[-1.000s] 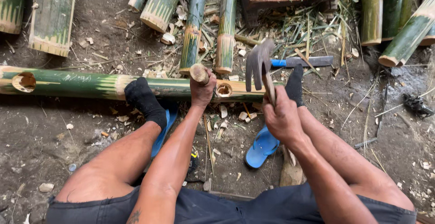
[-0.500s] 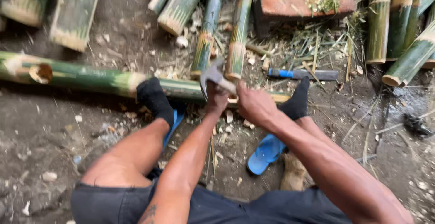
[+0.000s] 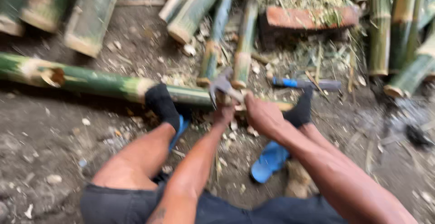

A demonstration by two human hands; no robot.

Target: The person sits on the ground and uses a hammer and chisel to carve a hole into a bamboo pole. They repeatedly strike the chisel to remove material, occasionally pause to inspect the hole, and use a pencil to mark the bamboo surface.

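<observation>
From the head camera, looking down, both forearms reached away from the body and met over the long bamboo pole (image 3: 90,80) that lay across the dirt ground (image 3: 54,133) from left to right. The right hand (image 3: 263,114) was curled with its fingers closed around the handle of a claw hammer (image 3: 222,87), whose grey metal head sat just left of the knuckles, right above the pole. The left hand (image 3: 223,113) lay directly below the hammer head, its fingers bunched at the pole's near side; motion blur hid whether they pinched anything, so I cannot tell. The two hands were nearly touching.

Both feet in black socks (image 3: 161,102) pressed against the pole, one left of the hands and one right. A blue sandal (image 3: 269,160) lay on the ground beneath the right forearm. A blue-handled tool (image 3: 306,84) rested on the ground just beyond the pole, to the right of the hammer. Cut bamboo lengths (image 3: 195,11) were stacked at the far side, beside a red brick (image 3: 308,16) strewn with shavings.
</observation>
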